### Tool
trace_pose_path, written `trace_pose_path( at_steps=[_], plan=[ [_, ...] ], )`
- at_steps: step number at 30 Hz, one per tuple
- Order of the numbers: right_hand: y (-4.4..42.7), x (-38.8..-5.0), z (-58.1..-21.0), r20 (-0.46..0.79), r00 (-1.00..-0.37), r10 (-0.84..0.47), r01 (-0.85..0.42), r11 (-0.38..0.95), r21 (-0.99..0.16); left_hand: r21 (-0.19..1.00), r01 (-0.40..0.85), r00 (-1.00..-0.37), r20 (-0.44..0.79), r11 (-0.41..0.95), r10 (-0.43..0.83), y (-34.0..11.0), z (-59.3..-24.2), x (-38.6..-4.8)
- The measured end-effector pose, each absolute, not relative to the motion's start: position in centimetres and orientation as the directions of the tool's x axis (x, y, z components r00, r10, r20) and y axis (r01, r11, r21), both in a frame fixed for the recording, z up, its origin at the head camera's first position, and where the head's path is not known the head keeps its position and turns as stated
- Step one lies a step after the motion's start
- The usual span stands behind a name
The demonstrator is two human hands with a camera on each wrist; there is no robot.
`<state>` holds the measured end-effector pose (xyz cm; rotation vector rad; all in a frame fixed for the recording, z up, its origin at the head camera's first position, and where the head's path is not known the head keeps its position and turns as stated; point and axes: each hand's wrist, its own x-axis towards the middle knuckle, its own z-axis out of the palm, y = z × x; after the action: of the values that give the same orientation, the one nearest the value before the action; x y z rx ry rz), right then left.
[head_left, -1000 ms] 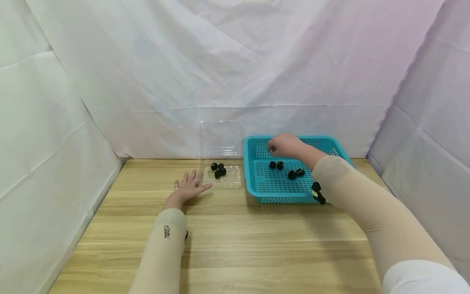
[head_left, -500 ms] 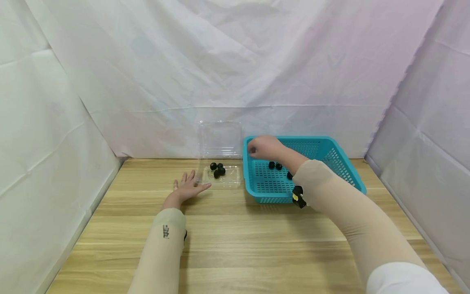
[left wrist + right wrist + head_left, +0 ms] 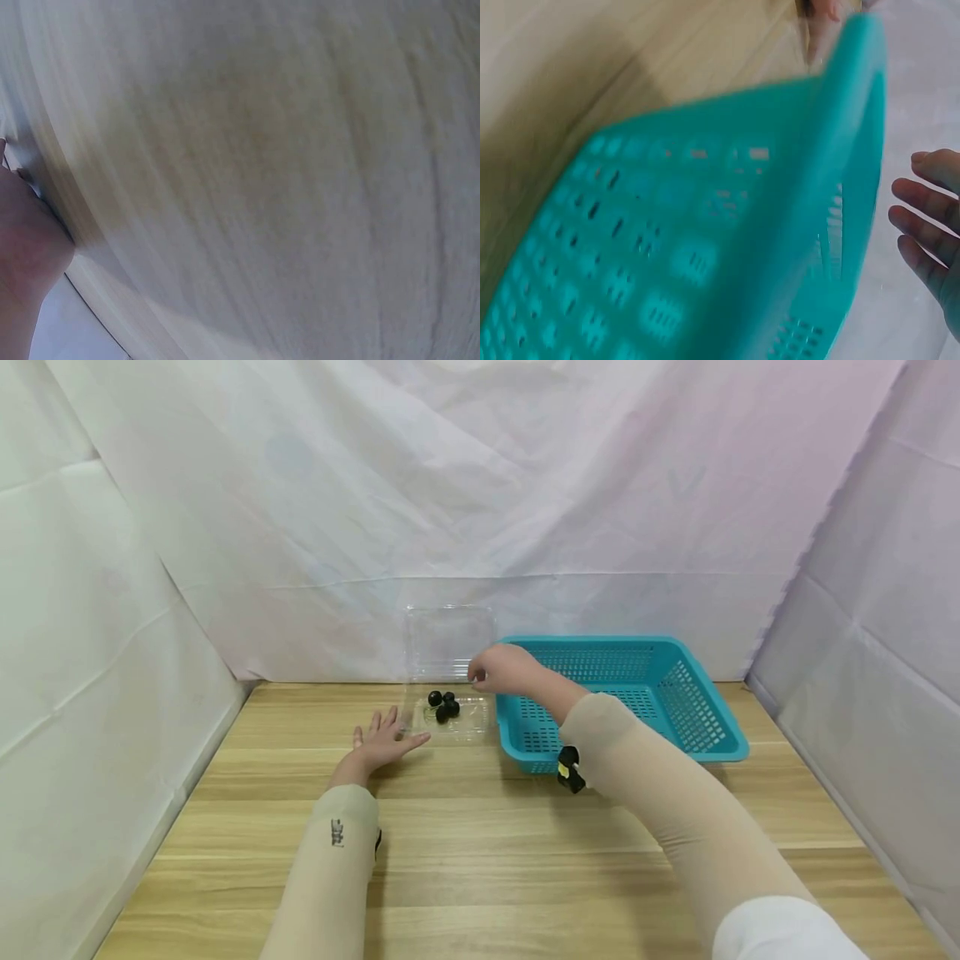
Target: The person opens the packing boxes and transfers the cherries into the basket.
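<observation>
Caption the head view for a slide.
Right hand over the basket's left end, left hand flat at an open clear box holding dark balls.

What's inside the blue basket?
In the blue basket I can see only its own bottom and sides, full of little holes. The right arm crosses over it and covers the middle of the bottom, so anything lying there is hidden.

Right sleeve (image 3: 675,806) partly hides basket (image 3: 637,667); wrist views' edges cut off left hand (image 3: 31,244), right hand (image 3: 934,231).
</observation>
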<state>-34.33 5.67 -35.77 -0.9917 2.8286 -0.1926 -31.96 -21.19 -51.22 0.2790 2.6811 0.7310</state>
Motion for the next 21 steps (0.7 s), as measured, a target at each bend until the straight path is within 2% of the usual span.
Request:
trace_pose_path(
  at_steps=[8,21],
  plan=[
    [3.4,-33.7,-36.8,-0.092,-0.726,-0.681,-0.665,0.730,-0.155,0.531,0.086,-0.919,-0.284,0.843,0.273,-21.1,-50.7,-31.7],
    [1.2,-33.2,-38.4,-0.122,-0.717,-0.686,-0.665,0.726,-0.175,0.528,0.083,-0.916,-0.294,0.845,0.274,-20.9,-49.2,-30.5]
  ],
)
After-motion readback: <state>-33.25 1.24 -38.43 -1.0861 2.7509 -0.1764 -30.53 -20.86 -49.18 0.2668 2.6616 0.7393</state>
